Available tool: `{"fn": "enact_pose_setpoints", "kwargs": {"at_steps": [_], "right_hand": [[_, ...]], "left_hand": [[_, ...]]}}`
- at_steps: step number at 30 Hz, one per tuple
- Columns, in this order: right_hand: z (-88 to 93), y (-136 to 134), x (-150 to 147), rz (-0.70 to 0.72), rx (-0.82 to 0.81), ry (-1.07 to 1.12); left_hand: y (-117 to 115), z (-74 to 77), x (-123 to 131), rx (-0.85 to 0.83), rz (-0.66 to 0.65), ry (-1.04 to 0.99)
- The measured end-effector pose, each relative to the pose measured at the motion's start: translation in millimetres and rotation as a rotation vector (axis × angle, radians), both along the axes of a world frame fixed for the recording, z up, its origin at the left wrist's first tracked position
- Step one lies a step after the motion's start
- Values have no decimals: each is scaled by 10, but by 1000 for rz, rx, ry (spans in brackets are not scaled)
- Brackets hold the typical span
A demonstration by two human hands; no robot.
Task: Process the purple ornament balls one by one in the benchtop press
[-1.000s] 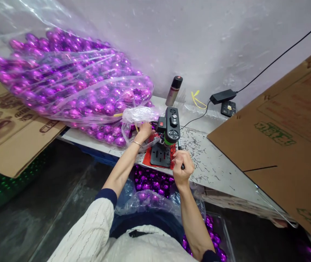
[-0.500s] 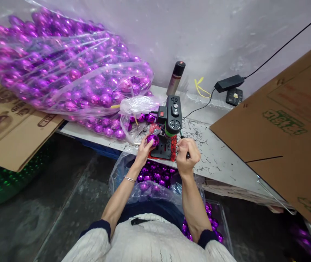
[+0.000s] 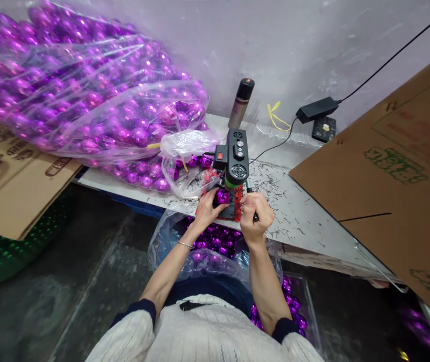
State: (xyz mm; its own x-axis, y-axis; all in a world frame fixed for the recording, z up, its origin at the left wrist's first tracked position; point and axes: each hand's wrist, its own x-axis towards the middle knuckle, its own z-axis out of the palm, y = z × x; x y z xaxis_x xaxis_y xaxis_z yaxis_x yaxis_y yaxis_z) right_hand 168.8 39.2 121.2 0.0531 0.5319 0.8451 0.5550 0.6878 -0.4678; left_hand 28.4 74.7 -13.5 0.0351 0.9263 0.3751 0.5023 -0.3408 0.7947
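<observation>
A shiny purple ball ornament [image 3: 223,196] is held between the thumb and fingers of my left hand [image 3: 208,208], just below the head of a small black bench drill press [image 3: 237,156]. Whether the ball touches the tool under the head is hidden. My right hand [image 3: 257,213] is closed in a fist round the press's black lever handle [image 3: 255,217]. Red material [image 3: 238,205] speckled with dark bits lies under the black base of the press.
A big clear bag of purple balls [image 3: 98,100] fills the left of the table [image 3: 301,211]. Behind the press stands a spray can [image 3: 240,103]. Cardboard [image 3: 396,176] leans at right. Below the table edge, an open plastic bag [image 3: 166,236] holds more balls. Dark shavings litter the tabletop.
My left hand has moved right with the purple ball, bringing it from the left side of the press to under its head. My right hand stays on the lever.
</observation>
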Motion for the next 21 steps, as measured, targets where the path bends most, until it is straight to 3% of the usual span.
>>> {"fn": "enact_pose_setpoints", "kwargs": {"at_steps": [6, 15, 21], "right_hand": [[-62, -18, 8, 14, 6, -4], [-547, 2, -43, -11, 66, 38], [-678, 16, -43, 46, 52, 134]], "left_hand": [[-9, -51, 64, 29, 6, -31], [-21, -106, 65, 48, 14, -30], [-27, -128, 78, 58, 20, -29]]}}
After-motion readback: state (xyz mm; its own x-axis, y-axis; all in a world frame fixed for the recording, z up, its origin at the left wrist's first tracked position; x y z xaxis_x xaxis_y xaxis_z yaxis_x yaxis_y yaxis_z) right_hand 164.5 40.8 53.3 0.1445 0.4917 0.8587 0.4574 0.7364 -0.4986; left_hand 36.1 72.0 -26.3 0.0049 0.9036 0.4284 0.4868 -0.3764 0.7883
